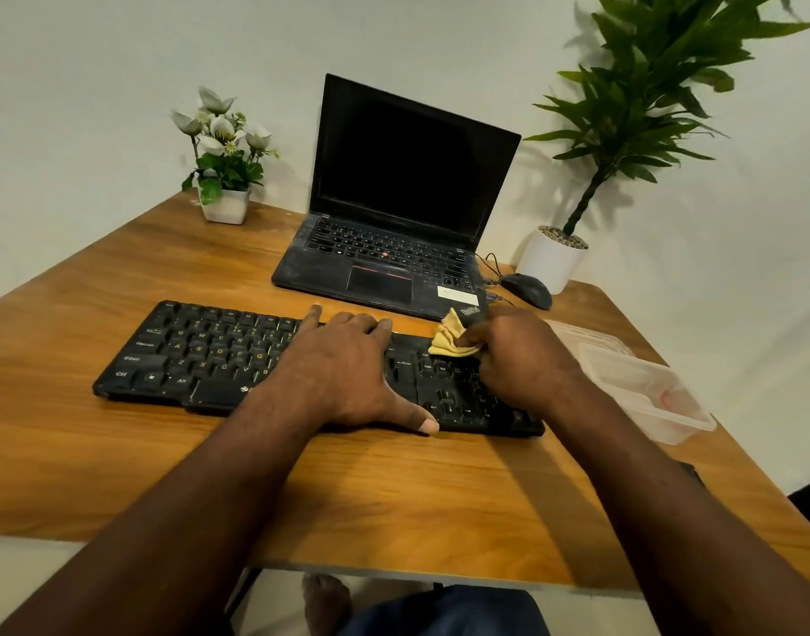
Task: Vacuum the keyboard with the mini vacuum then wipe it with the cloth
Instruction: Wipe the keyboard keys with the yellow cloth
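Logged a left hand (348, 374) spread wide and flat across the middle of the keyboard (201, 355), fingers straight, thumb reaching over the near edge. Judged as a brace, pinning the board to the surface (118, 452) so that it would not slide under wiping. Logged a right hand (522, 360) curled round a bunched yellow cloth (451, 337), over the keyboard's right-hand end. Saw the cloth poking out on the far, inner side of that hand, touching the far row of keys. Placed it between the two hands, just beside the left hand's fingertips, apart from them. Judged the bunched hold as a way to press folds down between the keys. Judged the wiping step in hand, with the keys to the left of the bracing hand yet to be reached. Found no mini vacuum in view. Listed also an open laptop (394, 222), screen dark, beyond both hands, a mouse (527, 290) beyond the right hand, and a clear plastic container (646, 387) to that hand's outer side.
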`<action>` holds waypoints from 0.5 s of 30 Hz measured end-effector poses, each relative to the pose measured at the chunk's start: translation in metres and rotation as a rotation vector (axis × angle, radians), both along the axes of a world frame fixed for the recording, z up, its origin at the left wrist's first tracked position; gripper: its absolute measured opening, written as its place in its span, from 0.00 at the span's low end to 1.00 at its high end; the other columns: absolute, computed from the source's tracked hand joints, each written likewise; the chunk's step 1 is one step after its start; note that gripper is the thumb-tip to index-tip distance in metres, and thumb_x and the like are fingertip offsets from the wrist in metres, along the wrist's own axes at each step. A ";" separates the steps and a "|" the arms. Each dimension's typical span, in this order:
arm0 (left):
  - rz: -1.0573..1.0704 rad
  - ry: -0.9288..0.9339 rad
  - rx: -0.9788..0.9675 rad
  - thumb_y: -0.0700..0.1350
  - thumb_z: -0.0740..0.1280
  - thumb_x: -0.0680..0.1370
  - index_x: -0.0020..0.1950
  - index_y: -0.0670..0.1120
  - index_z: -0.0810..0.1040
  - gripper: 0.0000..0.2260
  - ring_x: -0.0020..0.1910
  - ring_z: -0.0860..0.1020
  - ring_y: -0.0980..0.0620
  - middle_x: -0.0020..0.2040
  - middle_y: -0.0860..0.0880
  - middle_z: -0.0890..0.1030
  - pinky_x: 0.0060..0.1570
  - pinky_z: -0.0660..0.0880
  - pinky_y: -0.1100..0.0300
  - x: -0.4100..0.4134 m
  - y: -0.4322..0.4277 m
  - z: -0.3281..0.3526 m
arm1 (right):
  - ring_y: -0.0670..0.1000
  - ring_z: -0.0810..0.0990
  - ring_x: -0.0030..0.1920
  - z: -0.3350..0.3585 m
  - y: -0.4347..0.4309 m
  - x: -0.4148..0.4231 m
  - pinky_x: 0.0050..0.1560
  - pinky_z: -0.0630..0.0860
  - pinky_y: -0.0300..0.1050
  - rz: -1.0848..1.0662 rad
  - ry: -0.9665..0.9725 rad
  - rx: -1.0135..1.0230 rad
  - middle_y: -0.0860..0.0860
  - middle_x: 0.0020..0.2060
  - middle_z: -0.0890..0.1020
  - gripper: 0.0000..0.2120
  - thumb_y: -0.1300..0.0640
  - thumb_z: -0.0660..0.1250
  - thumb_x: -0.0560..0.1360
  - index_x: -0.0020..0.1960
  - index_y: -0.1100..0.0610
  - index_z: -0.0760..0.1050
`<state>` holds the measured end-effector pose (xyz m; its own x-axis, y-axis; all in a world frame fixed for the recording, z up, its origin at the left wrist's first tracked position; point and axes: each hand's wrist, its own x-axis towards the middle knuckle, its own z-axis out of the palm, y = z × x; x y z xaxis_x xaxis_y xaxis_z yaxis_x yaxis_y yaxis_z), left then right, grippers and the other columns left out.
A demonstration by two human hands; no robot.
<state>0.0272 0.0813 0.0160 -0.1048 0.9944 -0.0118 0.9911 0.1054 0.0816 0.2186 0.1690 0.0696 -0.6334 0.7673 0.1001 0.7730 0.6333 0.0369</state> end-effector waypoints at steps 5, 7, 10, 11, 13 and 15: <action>-0.023 0.007 0.001 0.90 0.50 0.53 0.85 0.49 0.50 0.69 0.82 0.56 0.47 0.84 0.48 0.58 0.79 0.44 0.34 -0.004 -0.001 -0.001 | 0.53 0.69 0.67 -0.008 -0.027 -0.034 0.64 0.75 0.53 0.075 -0.010 0.015 0.50 0.63 0.74 0.22 0.57 0.67 0.79 0.72 0.46 0.76; -0.022 0.004 0.000 0.90 0.51 0.54 0.85 0.49 0.50 0.69 0.83 0.56 0.47 0.84 0.48 0.57 0.80 0.44 0.34 -0.004 -0.002 -0.001 | 0.54 0.69 0.68 -0.004 -0.032 -0.043 0.64 0.75 0.53 0.039 -0.068 0.015 0.52 0.65 0.73 0.21 0.54 0.68 0.79 0.72 0.48 0.76; -0.017 -0.017 0.010 0.90 0.52 0.54 0.85 0.48 0.50 0.69 0.82 0.56 0.48 0.84 0.49 0.57 0.80 0.45 0.35 -0.003 -0.003 -0.002 | 0.55 0.69 0.67 0.000 -0.042 -0.045 0.60 0.74 0.52 0.038 -0.164 0.020 0.54 0.66 0.73 0.21 0.52 0.69 0.79 0.71 0.52 0.76; -0.016 -0.019 0.010 0.90 0.53 0.53 0.85 0.48 0.50 0.70 0.82 0.56 0.48 0.84 0.48 0.58 0.80 0.45 0.35 -0.004 -0.002 -0.002 | 0.55 0.70 0.66 0.001 -0.047 -0.043 0.59 0.74 0.51 0.037 -0.184 0.012 0.54 0.66 0.73 0.21 0.51 0.69 0.79 0.71 0.52 0.76; -0.011 -0.016 -0.002 0.89 0.53 0.54 0.85 0.47 0.50 0.70 0.82 0.56 0.48 0.84 0.48 0.57 0.80 0.45 0.35 -0.004 -0.001 -0.001 | 0.54 0.70 0.65 0.001 -0.059 -0.036 0.58 0.74 0.51 0.045 -0.213 0.006 0.54 0.65 0.73 0.22 0.49 0.70 0.78 0.71 0.53 0.76; -0.012 -0.008 -0.016 0.89 0.53 0.55 0.85 0.47 0.49 0.69 0.83 0.55 0.47 0.84 0.47 0.56 0.80 0.45 0.35 -0.004 0.000 -0.001 | 0.54 0.69 0.66 -0.001 -0.071 -0.025 0.60 0.74 0.51 0.052 -0.224 -0.012 0.53 0.65 0.73 0.23 0.46 0.70 0.78 0.71 0.52 0.76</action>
<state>0.0228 0.0815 0.0151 -0.0925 0.9953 -0.0285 0.9916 0.0947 0.0876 0.1933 0.0977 0.0690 -0.6776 0.7333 -0.0560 0.7127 0.6735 0.1961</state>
